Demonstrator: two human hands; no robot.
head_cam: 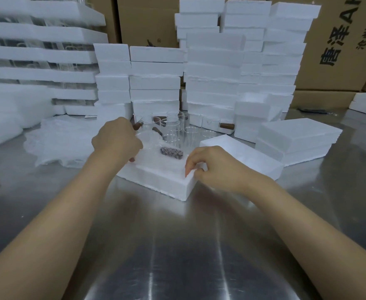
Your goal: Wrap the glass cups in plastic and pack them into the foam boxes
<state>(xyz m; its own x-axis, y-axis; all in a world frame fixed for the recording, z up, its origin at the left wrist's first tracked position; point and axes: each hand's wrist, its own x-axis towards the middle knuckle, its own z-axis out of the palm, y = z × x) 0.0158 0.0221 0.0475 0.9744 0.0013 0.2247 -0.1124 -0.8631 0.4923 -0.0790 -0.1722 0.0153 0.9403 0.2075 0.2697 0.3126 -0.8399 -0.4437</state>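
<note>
Foam box [162,180] on steel table [177,245], right hand [212,167] pinching its right corner, left hand [116,141] curled at its left edge, grip hidden, glass cups [190,133] just behind the box.

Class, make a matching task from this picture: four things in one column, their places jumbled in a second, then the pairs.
1 near white foam box
2 clear glass cups
3 brown cardboard cartons
4 shiny metal table

A behind the stacked white foam boxes
B beneath everything
C held at its corner by the right hand
D standing just behind the near box

Pairs: 1-C, 2-D, 3-A, 4-B
</note>
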